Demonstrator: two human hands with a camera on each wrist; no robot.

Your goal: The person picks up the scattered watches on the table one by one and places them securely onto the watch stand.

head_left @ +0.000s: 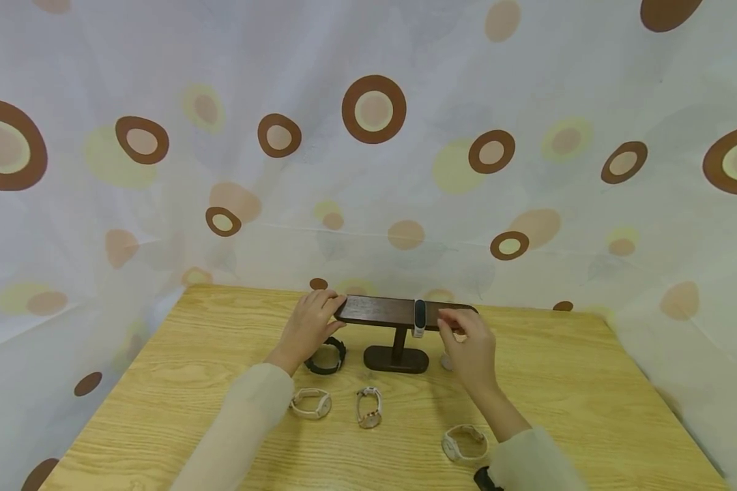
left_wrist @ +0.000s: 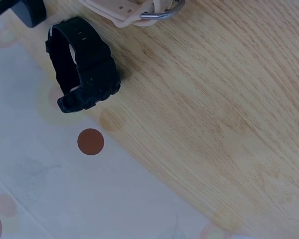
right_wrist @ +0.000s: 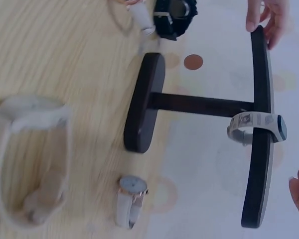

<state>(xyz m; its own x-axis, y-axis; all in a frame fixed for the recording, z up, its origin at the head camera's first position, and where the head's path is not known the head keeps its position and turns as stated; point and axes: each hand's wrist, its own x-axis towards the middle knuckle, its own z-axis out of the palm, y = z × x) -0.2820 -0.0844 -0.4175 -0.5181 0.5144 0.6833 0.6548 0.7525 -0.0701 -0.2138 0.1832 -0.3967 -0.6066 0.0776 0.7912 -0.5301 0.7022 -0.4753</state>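
A dark wooden T-shaped watch stand [head_left: 377, 311] stands at the back of the table. A fitness band [head_left: 420, 319] with a dark face and pale strap is looped round its bar, right of the post. My left hand [head_left: 310, 320] pinches the bar's left end between thumb and fingers, plain in the right wrist view. Beside the band, my right hand [head_left: 475, 348] has loosely bent fingers; the right wrist view shows its fingertips apart from the bar [right_wrist: 256, 184]. Below the left hand lies a black watch [left_wrist: 97, 64]. A small pale-strapped watch [right_wrist: 133, 185] sits near the stand's base, mostly behind the right hand in the head view.
Nearer the front of the wooden table [head_left: 221, 348] lie a beige watch [head_left: 323, 407], a rose-gold watch [head_left: 370, 419] and a white watch [head_left: 450, 448]. A dark object [head_left: 485, 479] shows by the right sleeve. A dotted curtain [head_left: 405, 184] hangs close behind the stand.
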